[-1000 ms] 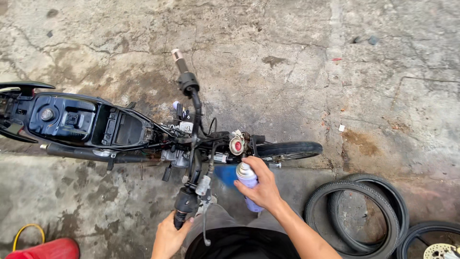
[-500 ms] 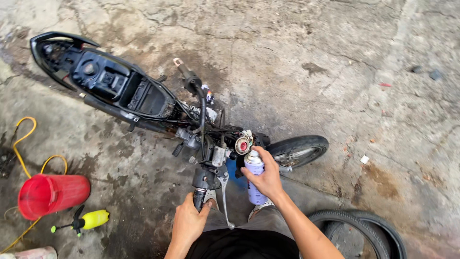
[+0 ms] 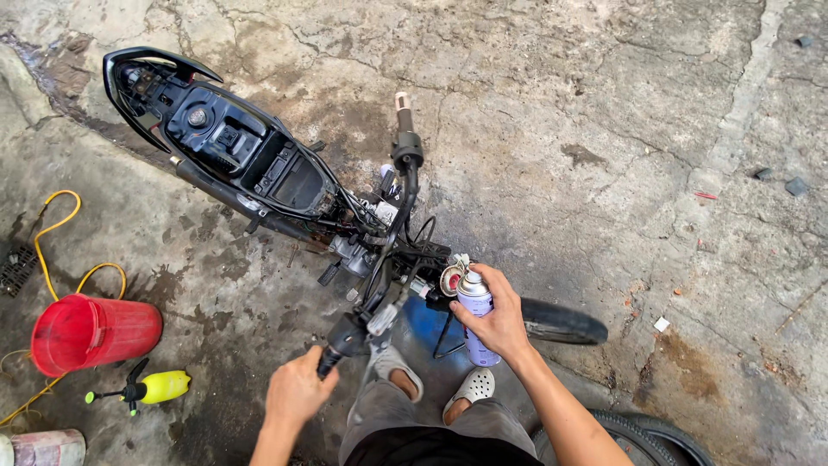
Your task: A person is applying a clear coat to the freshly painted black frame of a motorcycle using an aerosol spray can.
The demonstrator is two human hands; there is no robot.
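Right hand (image 3: 493, 324) has its fingers (image 3: 466, 317) wrapped round a pale spray can (image 3: 476, 314), held upright just beside the stripped motorbike's (image 3: 259, 168) steering head. Left hand (image 3: 296, 393) is closed on the near handlebar grip (image 3: 332, 354). Red bucket (image 3: 93, 332) and yellow sprayer (image 3: 159, 387) sit on the concrete floor (image 3: 604, 112), near left.

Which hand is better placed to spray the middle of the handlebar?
The right hand: it already holds the spray can upright beside the handlebar's centre. The left hand is gripping the near handlebar grip.
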